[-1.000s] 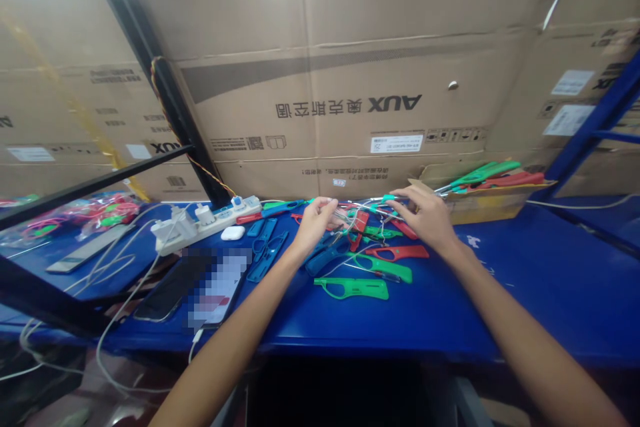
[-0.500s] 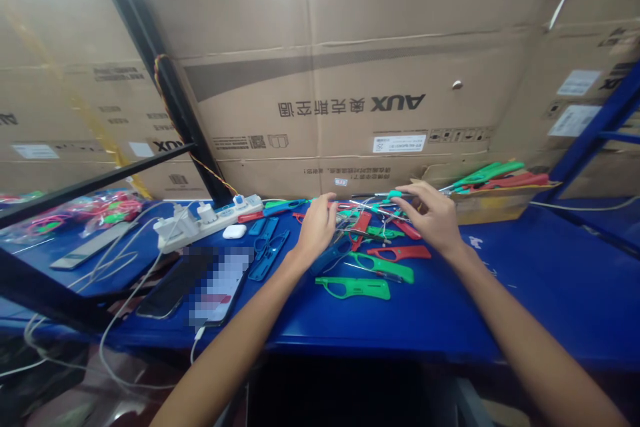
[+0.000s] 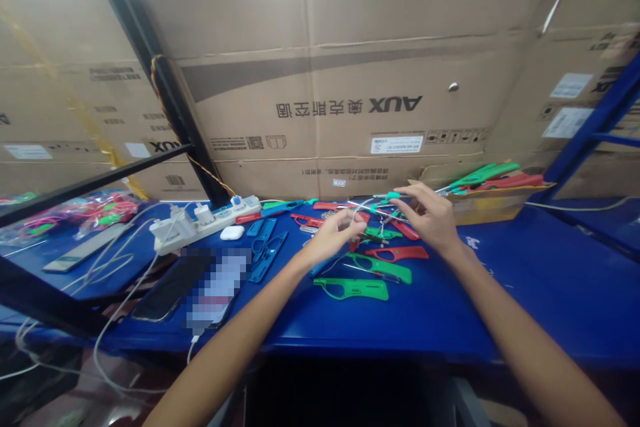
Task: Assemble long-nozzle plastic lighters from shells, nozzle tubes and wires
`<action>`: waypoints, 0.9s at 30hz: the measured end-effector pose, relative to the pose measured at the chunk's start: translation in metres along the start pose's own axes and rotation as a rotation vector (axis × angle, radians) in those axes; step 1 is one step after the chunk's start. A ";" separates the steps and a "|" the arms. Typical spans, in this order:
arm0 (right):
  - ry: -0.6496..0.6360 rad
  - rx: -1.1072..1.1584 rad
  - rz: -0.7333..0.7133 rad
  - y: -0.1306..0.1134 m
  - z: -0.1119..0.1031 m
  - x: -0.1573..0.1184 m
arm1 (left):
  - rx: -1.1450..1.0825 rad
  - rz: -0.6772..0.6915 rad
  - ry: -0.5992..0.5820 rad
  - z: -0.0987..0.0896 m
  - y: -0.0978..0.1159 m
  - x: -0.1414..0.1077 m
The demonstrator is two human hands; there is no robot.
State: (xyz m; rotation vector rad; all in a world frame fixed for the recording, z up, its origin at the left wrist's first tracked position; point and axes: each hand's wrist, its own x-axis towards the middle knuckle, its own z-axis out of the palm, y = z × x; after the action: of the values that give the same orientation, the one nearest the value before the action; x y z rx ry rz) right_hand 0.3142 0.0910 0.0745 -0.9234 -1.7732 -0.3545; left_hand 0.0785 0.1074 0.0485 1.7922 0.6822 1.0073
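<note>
My right hand (image 3: 431, 215) pinches a teal-green plastic piece (image 3: 394, 195) on a thin metal lighter tube, held above a pile of parts. My left hand (image 3: 334, 235) is closed, thumb and fingers together on a thin white wire (image 3: 358, 212) that runs up toward the tube. Under and around both hands lie lighter shell halves: a red one (image 3: 400, 253), a green one (image 3: 383, 268) and another green shell (image 3: 353, 289) nearest the front. A screwdriver-like rod (image 3: 373, 272) rests across the middle green shell. My left hand hides some of the pile.
A cardboard box (image 3: 493, 205) of green and red lighters stands at the back right. Blue shells (image 3: 269, 257), a white earbud case (image 3: 233, 233), a power strip (image 3: 210, 221) and two phones (image 3: 173, 285) lie to the left. Tall cardboard (image 3: 350, 67) walls the back; a black post (image 3: 165, 93) rises left.
My left hand has moved right and closed its fingers on the white wire, close to the right hand. The right hand keeps its hold on the green-ended tube, nearly still.
</note>
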 end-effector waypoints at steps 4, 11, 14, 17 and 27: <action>0.006 -0.008 0.017 0.002 -0.001 0.000 | 0.052 0.024 0.042 -0.006 0.000 0.003; -0.017 -0.021 0.023 0.006 -0.001 0.001 | 0.245 0.127 0.155 -0.010 0.005 0.001; -0.027 -0.027 0.026 0.005 0.000 0.000 | 0.312 0.150 0.191 -0.010 0.003 0.000; -0.007 -0.035 0.041 0.003 0.001 0.000 | 0.369 0.163 0.230 -0.009 0.001 -0.002; 0.050 -0.022 0.068 -0.003 0.003 0.000 | 0.542 0.233 0.281 -0.005 0.004 -0.008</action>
State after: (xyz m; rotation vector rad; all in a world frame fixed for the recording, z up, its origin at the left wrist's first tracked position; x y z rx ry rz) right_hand 0.3095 0.0911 0.0736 -0.9799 -1.6910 -0.3512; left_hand 0.0701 0.1017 0.0509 2.2588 1.0090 1.3384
